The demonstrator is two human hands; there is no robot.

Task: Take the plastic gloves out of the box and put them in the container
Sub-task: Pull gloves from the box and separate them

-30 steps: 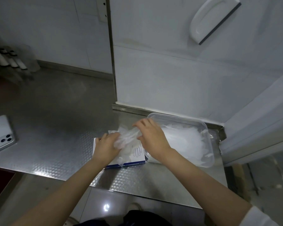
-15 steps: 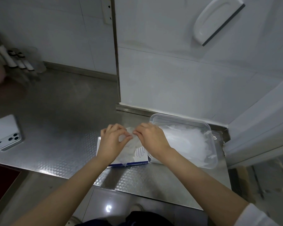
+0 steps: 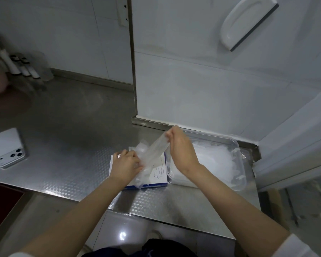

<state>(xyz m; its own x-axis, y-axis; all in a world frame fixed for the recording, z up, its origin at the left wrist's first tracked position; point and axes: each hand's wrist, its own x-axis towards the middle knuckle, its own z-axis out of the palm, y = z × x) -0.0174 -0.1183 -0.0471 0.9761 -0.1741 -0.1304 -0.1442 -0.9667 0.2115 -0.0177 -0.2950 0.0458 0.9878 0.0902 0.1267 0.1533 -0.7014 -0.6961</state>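
Head view: a glove is drawn slantwise between both hands above the box. The right hand pinches its upper end in bent fingertips, raised over the left rim of the container. The left hand bunches its lower end in curled fingers over the box top, and a loose tail hangs to the box's front edge. Likely faults: the thin film may cling and drag further gloves out of the box, spilling them on the worktop; the light box may lift or slide if the left hand stops bearing on it; the film may tear if both hands pull against each other. The container already carries a heap near rim height, so a glove dropped loosely may slide over the wall. Edges: box and container lie just beside each other at the right end of the worktop, near its front edge, and a shove rightward or forward could send the container off. The wall stands just behind the container, leaving little room there. Open room lies to the left, with bare metal between the box and a phone well apart
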